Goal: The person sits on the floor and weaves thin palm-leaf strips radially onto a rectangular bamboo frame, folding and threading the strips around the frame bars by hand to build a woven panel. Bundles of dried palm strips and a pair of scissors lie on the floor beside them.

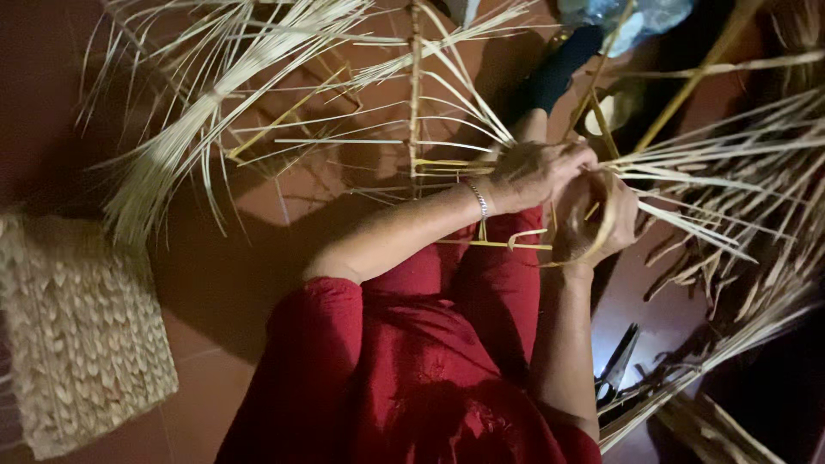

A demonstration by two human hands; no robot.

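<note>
So the palm strips (687,163) are fanning out to the right of both hands, with their gathered ends pinched right at the fingers. The left hand (537,172) is curling shut over the bundle, silver bracelet (479,199) showing at the wrist, while the right hand (595,219) is gripping a strip bent into a loop. Both forearms are reaching out over the red lap. Scissors (617,368) are lying on the floor lower right, a woven mat (77,335) is sitting well apart at the left edge.
</note>
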